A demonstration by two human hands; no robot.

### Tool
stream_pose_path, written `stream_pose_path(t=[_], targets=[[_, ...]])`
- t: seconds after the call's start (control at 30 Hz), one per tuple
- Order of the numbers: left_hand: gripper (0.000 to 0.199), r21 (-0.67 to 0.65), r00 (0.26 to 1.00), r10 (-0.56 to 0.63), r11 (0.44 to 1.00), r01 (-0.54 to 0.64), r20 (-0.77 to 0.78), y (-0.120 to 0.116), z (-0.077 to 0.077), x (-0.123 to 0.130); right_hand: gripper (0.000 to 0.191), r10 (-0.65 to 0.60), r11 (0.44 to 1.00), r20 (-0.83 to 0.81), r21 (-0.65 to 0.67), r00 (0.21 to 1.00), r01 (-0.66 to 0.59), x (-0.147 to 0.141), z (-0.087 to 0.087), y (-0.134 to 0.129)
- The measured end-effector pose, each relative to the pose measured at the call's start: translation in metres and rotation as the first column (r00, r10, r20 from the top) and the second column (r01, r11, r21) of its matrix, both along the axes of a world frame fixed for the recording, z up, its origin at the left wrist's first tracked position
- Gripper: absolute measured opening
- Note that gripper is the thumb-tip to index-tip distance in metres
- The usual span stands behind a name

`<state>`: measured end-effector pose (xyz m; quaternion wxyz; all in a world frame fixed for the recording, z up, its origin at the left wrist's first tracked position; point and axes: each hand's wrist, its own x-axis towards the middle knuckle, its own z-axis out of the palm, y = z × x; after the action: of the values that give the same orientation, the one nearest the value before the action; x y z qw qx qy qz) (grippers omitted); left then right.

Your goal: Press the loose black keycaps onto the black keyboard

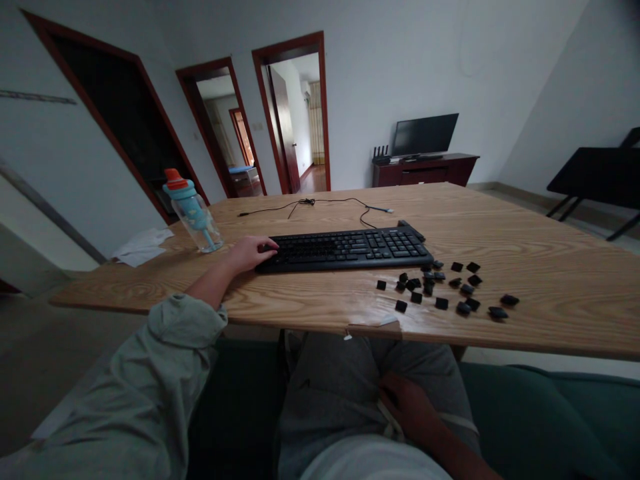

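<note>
A black computer keyboard (345, 265) lies on the wooden table in front of me. At its left end is my left hand (250, 253), thumb and fingers bent over the end and touching it. The letter area looks darker and rougher than the number pad; whether caps are off there is too dim to tell. Loose black keycaps (441, 303) are scattered on the wood near the keyboard's right front corner. My right hand (407, 407) rests in my lap by a pale drawstring (391, 420), fingers curled; what they hold, if anything, is hidden.
A clear bottle (200, 223) with a blue and orange top stands left of the keyboard, beside white paper (143, 247). A thin black cable (330, 200) runs behind the keyboard. The table's front edge (300, 323) has a chipped spot. A television (425, 135) stands across the room.
</note>
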<state>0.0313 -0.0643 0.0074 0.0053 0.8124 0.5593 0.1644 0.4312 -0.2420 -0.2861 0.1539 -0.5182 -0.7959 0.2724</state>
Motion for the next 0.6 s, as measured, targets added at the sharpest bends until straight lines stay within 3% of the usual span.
stream_pose_path(t=[0.13, 0.3, 0.47, 0.6], targets=[[0.033, -0.023, 0.993, -0.116, 0.993, 0.117, 0.013, 0.0045, 0.0001, -0.0013, 0.026, -0.005, 1.0, 0.011, -0.003, 1.0, 0.005, 0.0003, 0.0003, -0.0003], [0.031, -0.017, 0.987, -0.159, 0.987, 0.159, -0.029, 0.0091, 0.0022, -0.0009, 0.026, 0.006, 1.0, 0.015, 0.01, 1.0, -0.006, 0.0013, -0.0036, 0.0007], [0.032, -0.008, 0.982, -0.134, 0.991, 0.135, -0.132, 0.0063, 0.0041, 0.0, 0.027, 0.004, 1.0, 0.006, 0.012, 1.0, -0.004, 0.0005, -0.001, 0.0001], [0.038, 0.023, 0.99, -0.072, 0.997, 0.076, -0.124, 0.0032, 0.0035, 0.0003, 0.026, -0.007, 1.0, 0.004, 0.003, 1.0, 0.007, 0.0002, -0.0028, 0.0005]])
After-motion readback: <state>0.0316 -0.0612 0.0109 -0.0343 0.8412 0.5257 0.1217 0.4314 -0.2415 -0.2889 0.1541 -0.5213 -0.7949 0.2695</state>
